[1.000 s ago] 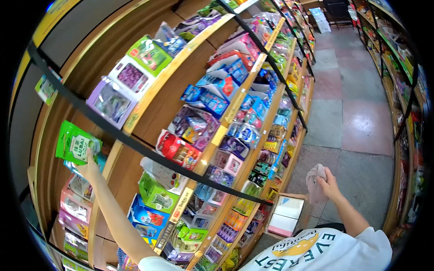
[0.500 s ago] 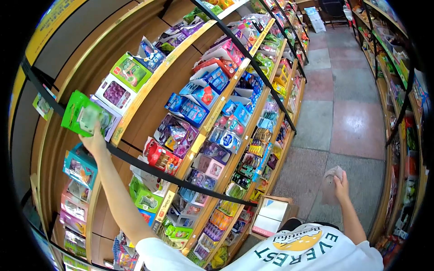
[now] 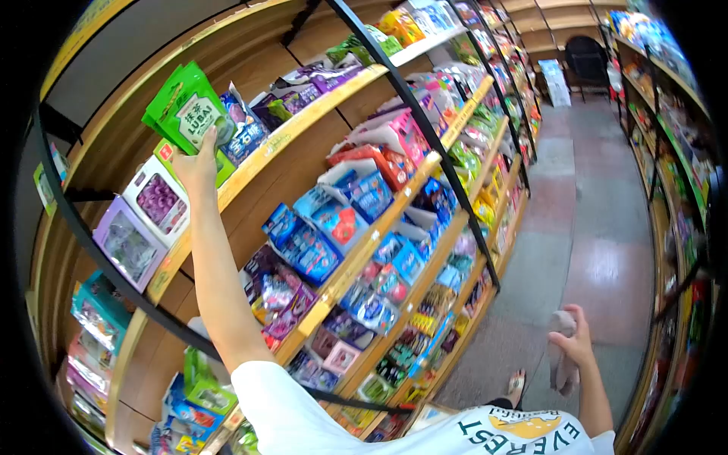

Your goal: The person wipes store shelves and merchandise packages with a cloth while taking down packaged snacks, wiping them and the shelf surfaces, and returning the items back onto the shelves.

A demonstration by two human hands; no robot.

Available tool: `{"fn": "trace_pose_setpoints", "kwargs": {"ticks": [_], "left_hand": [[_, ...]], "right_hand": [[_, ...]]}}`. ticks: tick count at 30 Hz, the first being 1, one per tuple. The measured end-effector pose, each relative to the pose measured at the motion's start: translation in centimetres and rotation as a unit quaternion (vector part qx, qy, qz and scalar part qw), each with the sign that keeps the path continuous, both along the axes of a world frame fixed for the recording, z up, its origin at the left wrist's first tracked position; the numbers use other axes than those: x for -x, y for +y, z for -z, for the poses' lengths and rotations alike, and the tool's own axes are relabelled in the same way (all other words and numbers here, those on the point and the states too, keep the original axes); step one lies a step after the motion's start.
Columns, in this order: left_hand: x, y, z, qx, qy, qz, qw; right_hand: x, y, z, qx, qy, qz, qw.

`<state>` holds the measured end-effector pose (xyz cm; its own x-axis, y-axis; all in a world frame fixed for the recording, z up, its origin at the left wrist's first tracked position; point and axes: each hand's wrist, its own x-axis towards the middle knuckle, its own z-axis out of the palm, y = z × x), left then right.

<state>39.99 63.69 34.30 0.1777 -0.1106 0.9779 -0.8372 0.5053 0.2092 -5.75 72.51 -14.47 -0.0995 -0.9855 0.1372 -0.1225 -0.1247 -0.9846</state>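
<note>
Shelves [image 3: 303, 129] are packed with sweets [image 3: 307, 246]. Past the white box [image 3: 161, 203] a green bag [image 3: 189, 110] has been carried — held up, pinched between the closed fingers of the left hand [image 3: 197, 159]; well right of that box, grey cloth [image 3: 561, 360] is clasped by the curled right hand [image 3: 578, 345].

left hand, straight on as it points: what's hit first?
Holding the green pouch out front, the left hand would probably meet the shelf's wooden back panel. Depth is unclear in this one view; the green box behind the hand could come sooner.
</note>
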Motion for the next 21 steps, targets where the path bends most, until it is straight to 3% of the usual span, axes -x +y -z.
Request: {"fn": "trace_pose_setpoints", "kwargs": {"ticks": [4, 7, 11, 13, 15, 17, 19, 21], "left_hand": [[-0.1, -3.3, -1.3, 0.018, 0.002, 0.009, 1.000], [-1.8, -5.1, -3.5, 0.040, -0.008, -0.026, 0.999], [-0.3, -5.0, -4.7, 0.053, -0.014, -0.011, 0.998], [-0.5, -5.3, -4.5, 0.023, 0.006, -0.025, 0.999], [-0.6, -5.7, -3.4, -0.005, 0.006, -0.008, 1.000], [0.2, -6.7, -2.0, -0.162, 0.023, 0.028, 0.986], [1.6, -8.6, -0.9, -0.269, 0.001, 0.011, 0.963], [2.9, -11.2, -0.5, -0.318, 0.032, -0.013, 0.947]], "right_hand": [[-4.8, -15.2, -10.6, 0.141, 0.159, -0.148, 0.966], [-8.8, -22.4, -21.0, 0.241, 0.167, -0.230, 0.928], [-13.1, -30.4, -31.2, 0.510, 0.180, -0.182, 0.821], [-15.5, -33.4, -36.6, 0.572, 0.248, -0.107, 0.774], [-18.9, -37.4, -41.1, 0.675, 0.236, -0.083, 0.694], [-23.2, -40.9, -44.7, 0.763, 0.208, -0.051, 0.610], [-27.2, -43.7, -47.7, 0.753, 0.242, -0.124, 0.599], [-29.9, -45.0, -50.4, 0.683, 0.265, -0.213, 0.647]]}}
